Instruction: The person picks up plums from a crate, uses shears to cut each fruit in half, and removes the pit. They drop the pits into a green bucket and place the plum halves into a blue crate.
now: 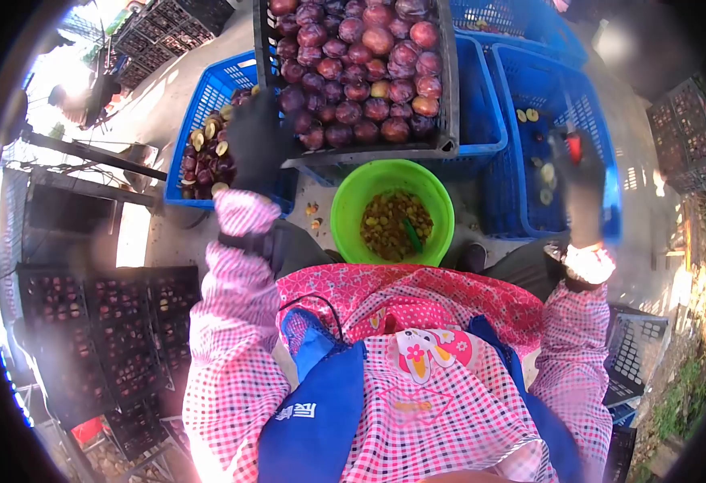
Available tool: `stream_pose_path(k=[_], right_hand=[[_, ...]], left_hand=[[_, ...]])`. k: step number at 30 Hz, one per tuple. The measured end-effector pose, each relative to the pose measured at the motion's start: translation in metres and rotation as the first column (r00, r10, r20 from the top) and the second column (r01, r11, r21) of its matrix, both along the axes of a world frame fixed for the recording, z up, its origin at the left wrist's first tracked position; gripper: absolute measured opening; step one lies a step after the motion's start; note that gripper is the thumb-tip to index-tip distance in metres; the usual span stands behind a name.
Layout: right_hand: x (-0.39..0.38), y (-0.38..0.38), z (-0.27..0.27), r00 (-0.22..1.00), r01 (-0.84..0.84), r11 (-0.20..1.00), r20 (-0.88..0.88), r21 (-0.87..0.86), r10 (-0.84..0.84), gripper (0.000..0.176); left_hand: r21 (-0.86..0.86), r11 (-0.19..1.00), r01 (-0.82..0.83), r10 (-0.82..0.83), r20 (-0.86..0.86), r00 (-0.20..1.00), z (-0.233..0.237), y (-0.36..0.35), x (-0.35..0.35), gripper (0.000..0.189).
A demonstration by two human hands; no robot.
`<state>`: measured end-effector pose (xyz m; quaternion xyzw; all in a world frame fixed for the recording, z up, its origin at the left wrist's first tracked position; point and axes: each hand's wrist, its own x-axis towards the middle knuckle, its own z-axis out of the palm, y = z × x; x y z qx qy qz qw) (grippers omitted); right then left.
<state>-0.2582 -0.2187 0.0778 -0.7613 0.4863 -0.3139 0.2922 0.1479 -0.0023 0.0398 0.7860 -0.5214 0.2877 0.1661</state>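
Note:
My left hand (260, 141), in a dark glove, is at the left side of a black crate (452, 97) heaped with purple-red plums (353, 72). Motion blur hides its fingers and anything in them. Below and left of it, a blue crate (196, 105) holds whole and halved plums (208, 153). On the other side, my right hand (585, 185), also dark-gloved, is closed around a small red-handled tool (573, 146); the tool's working end is too blurred to make out. It hangs over a blue crate (522, 193) with a few pale-fleshed plum halves (547, 173).
A green basin (341, 217) between my feet contains brownish pits or scraps (389, 217) and a green-handled item (412, 235). Stacked dark crates (103, 322) of fruit stand at left, with another stack (691, 137) at right. A few scraps (312, 211) lie on the floor.

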Motion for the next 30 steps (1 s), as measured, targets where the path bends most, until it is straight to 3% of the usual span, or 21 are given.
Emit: stream_pose_path(k=[1,3,5,7,8,10,14,15,16,17,18,19,20,21,22,23,24,25,26,30], right_hand=[[0.005,0.010,0.001,1.000,-0.002,1.000,0.009,-0.010,0.002,0.039],[0.017,0.025,-0.003,0.991,-0.136,0.955,-0.044,-0.265,0.129,0.031],[0.015,0.034,-0.010,0.980,-0.198,0.935,-0.076,-0.295,0.184,0.029],[0.016,0.037,-0.028,0.966,-0.258,0.930,-0.090,-0.261,0.243,0.026],[0.018,0.042,-0.028,0.960,-0.278,0.938,-0.036,-0.208,0.277,0.025],[0.018,0.049,-0.032,0.949,-0.308,0.939,0.028,-0.152,0.315,0.025],[0.019,0.052,-0.046,0.905,-0.392,0.919,0.157,-0.050,0.395,0.025],[0.020,0.053,-0.050,0.885,-0.406,0.913,0.237,-0.026,0.400,0.026],[0.022,0.057,-0.049,0.857,-0.422,0.907,0.336,0.020,0.391,0.029],[0.029,0.058,-0.057,0.860,-0.413,0.911,0.339,0.024,0.381,0.029],[0.034,0.057,-0.073,0.786,-0.478,0.851,0.538,0.216,0.304,0.031],[0.027,0.059,-0.084,0.711,-0.539,0.746,0.687,0.391,0.153,0.032],[0.025,0.066,-0.082,0.794,-0.495,0.747,0.579,0.444,0.183,0.031],[0.033,0.076,-0.078,0.860,-0.448,0.747,0.465,0.490,0.211,0.031],[0.043,0.081,-0.079,0.834,-0.479,0.818,0.456,0.318,0.311,0.028],[0.053,0.090,-0.080,0.805,-0.510,0.848,0.426,0.140,0.414,0.026],[0.058,0.102,-0.072,0.813,-0.500,0.855,0.415,0.136,0.409,0.022],[0.063,0.110,-0.062,0.817,-0.494,0.860,0.406,0.126,0.410,0.020],[0.067,0.113,-0.059,0.813,-0.475,0.880,0.370,-0.026,0.450,0.017],[0.070,0.121,-0.048,0.845,-0.477,0.875,0.230,-0.084,0.482,0.018]], left_hand=[[0.093,0.996,-0.007,0.010,-0.027,1.000,-0.011,-0.018,0.003,0.039],[0.391,0.898,-0.201,0.233,-0.035,0.972,-0.025,-0.051,0.008,0.040],[0.157,0.988,0.009,-0.063,0.340,0.939,-0.079,-0.068,0.062,0.039],[0.400,0.891,-0.212,0.037,0.403,0.914,-0.047,-0.068,0.041,0.027],[0.394,0.886,-0.244,0.058,0.428,0.902,-0.035,-0.070,0.033,0.027],[0.607,0.723,-0.330,0.142,0.337,0.931,-0.023,-0.074,0.018,0.020],[0.523,0.811,-0.261,0.166,0.222,0.961,-0.036,-0.077,0.028,0.019],[0.428,0.868,-0.254,0.246,0.074,0.966,-0.024,-0.073,0.016,0.028],[0.176,0.978,-0.109,0.179,-0.457,0.871,-0.021,-0.071,0.014,0.034],[-0.127,0.987,-0.098,-0.054,-0.836,0.545,-0.024,-0.067,0.011,0.040],[-0.384,0.923,0.028,-0.374,-0.877,0.302,-0.010,-0.054,-0.020,0.043],[-0.625,0.778,0.059,-0.626,-0.780,-0.016,0.002,-0.038,-0.056,0.047],[-0.500,0.816,0.291,-0.576,-0.747,0.333,-0.009,-0.031,-0.066,0.047],[-0.214,0.947,0.240,-0.315,-0.468,0.826,-0.036,-0.030,-0.073,0.047],[-0.331,0.925,0.188,-0.380,-0.835,0.398,-0.029,-0.024,-0.100,0.045],[-0.382,0.921,0.078,-0.367,-0.916,-0.161,-0.019,-0.015,-0.125,0.044],[-0.522,0.808,-0.273,-0.501,-0.363,-0.786,-0.050,-0.013,-0.128,0.046],[-0.512,0.815,-0.272,-0.487,-0.348,-0.801,-0.048,-0.013,-0.141,0.046],[-0.475,0.839,-0.266,-0.462,-0.364,-0.809,-0.037,-0.011,-0.157,0.048],[-0.468,0.851,-0.238,-0.428,-0.356,-0.831,-0.048,-0.001,-0.183,0.048]])
